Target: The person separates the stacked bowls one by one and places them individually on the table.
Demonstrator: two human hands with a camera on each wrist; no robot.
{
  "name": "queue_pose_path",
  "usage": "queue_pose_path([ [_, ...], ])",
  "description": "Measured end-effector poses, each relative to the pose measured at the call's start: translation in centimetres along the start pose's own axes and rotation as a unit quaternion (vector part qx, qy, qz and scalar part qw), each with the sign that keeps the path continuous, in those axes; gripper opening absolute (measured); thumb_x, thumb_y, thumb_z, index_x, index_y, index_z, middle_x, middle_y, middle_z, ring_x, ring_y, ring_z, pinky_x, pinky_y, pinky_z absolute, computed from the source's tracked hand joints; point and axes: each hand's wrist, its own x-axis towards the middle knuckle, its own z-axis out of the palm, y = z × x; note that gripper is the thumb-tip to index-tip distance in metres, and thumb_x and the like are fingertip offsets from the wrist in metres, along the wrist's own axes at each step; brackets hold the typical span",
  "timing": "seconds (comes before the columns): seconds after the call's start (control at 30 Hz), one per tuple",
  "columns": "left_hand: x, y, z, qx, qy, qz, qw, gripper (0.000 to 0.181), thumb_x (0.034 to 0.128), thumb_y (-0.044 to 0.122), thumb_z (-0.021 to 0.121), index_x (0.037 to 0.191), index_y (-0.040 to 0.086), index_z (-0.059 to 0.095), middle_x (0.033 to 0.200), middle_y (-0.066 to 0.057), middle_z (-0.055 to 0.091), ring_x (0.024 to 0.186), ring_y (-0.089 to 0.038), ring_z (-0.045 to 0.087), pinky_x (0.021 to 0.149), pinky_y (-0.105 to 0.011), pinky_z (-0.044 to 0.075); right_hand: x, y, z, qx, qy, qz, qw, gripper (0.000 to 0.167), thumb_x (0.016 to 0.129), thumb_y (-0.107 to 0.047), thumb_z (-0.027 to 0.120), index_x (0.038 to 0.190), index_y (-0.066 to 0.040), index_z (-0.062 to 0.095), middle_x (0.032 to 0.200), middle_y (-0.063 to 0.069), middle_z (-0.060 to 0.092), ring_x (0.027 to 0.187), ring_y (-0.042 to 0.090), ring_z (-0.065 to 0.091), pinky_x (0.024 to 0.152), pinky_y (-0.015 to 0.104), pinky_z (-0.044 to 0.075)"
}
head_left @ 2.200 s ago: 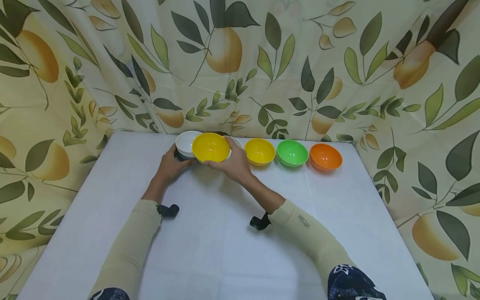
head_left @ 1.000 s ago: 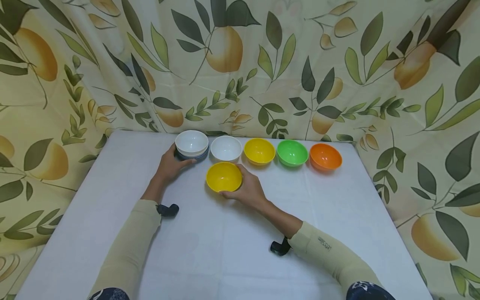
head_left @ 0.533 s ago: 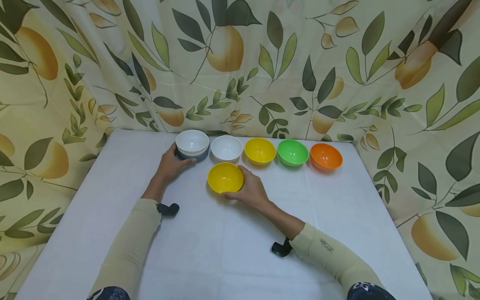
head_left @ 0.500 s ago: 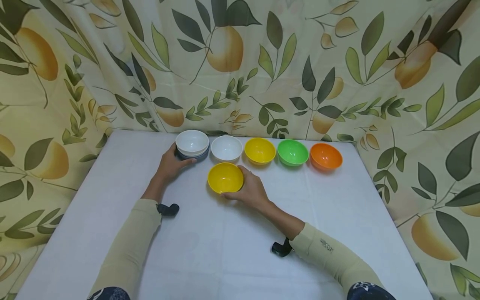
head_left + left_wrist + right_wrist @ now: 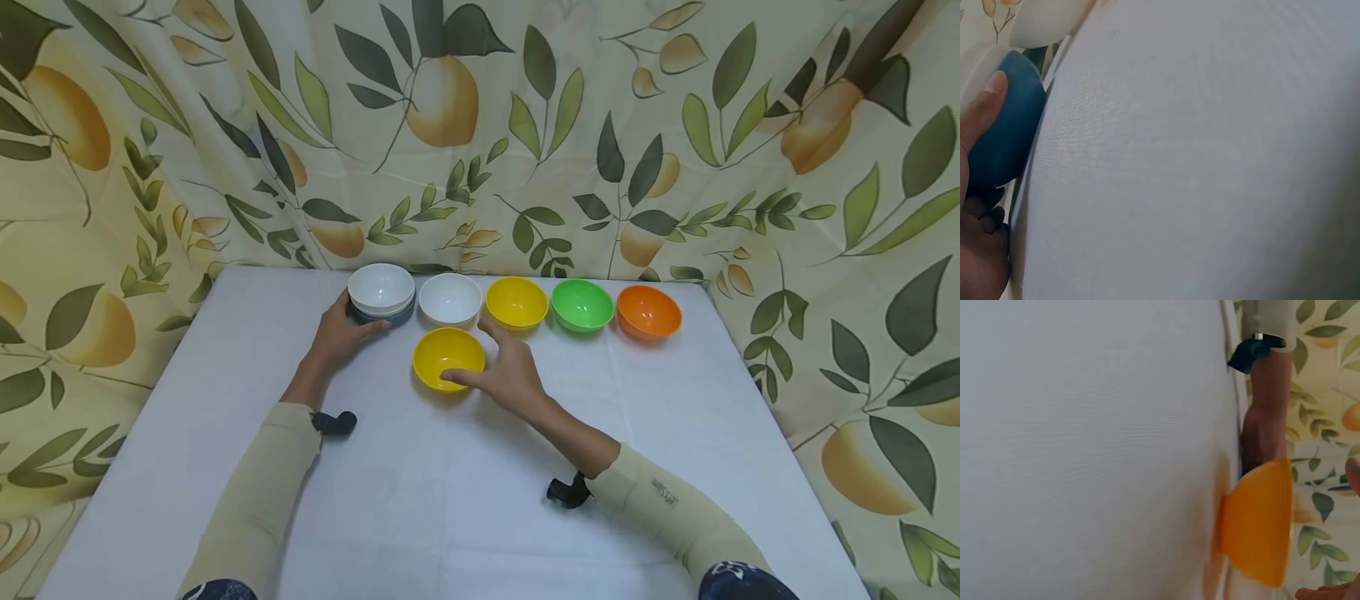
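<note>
My left hand [image 5: 339,335] grips a stack at the back left, a white bowl [image 5: 381,288] nested in a dark blue bowl [image 5: 1007,134]. In the left wrist view its thumb presses the blue bowl's side, with the fingers curled beneath. A yellow bowl [image 5: 438,360] stands upright on the table in front of the row. My right hand [image 5: 513,371] hovers at that bowl's right side with fingers spread, the thumb over its near rim. In the right wrist view the fingertips [image 5: 1325,592] are apart from the yellow bowl, though most of that hand is out of frame.
Along the back edge stand a single white bowl [image 5: 451,298], another yellow bowl [image 5: 517,302], a green bowl [image 5: 582,304] and an orange bowl [image 5: 649,312]. A white cloth covers the table [image 5: 420,500]. Behind it hangs a fruit-patterned curtain [image 5: 555,192].
The right hand carried the yellow bowl from above the stack down to the table in front, then let go and drew slightly right. The left hand kept its grip on the stack.
</note>
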Motion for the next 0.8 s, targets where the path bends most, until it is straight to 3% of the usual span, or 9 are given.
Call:
queue_pose_path([
  [0.23, -0.2, 0.2, 0.0, 0.000, 0.003, -0.006, 1.0000, 0.114, 0.0851, 0.038, 0.090, 0.168, 0.005, 0.019, 0.170, -0.019, 0.027, 0.158, -0.036, 0.021, 0.129, -0.050, 0.015, 1.6, -2.2, 0.3, 0.022, -0.003, -0.018, 0.9996, 0.103, 0.076, -0.053, 0.093, 0.156, -0.005, 0.047, 0.158, 0.011, 0.051, 0.146, 0.030, 0.044, 0.119, 0.051, 0.040],
  [0.57, 0.1, 0.3, 0.0, 0.003, -0.002, 0.004, 1.0000, 0.113, 0.0858, 0.040, 0.089, 0.168, 0.007, 0.020, 0.170, -0.019, 0.028, 0.158, -0.036, 0.021, 0.129, -0.052, 0.015, 6.9, -4.4, 2.3, -0.030, -0.011, 0.008, 0.9995, 0.109, 0.078, -0.060, 0.088, 0.162, -0.010, 0.039, 0.162, 0.011, 0.046, 0.146, 0.035, 0.044, 0.117, 0.055, 0.042],
  [0.8, -0.4, 0.5, -0.1, 0.007, -0.002, -0.006, 1.0000, 0.112, 0.0871, 0.038, 0.089, 0.167, 0.003, 0.019, 0.169, -0.023, 0.027, 0.157, -0.038, 0.022, 0.129, -0.053, 0.016, 10.1, -4.7, 4.7, -0.041, -0.038, 0.014, 0.9983, 0.111, 0.080, -0.060, 0.087, 0.163, -0.006, 0.036, 0.161, 0.014, 0.045, 0.146, 0.035, 0.044, 0.118, 0.052, 0.042],
])
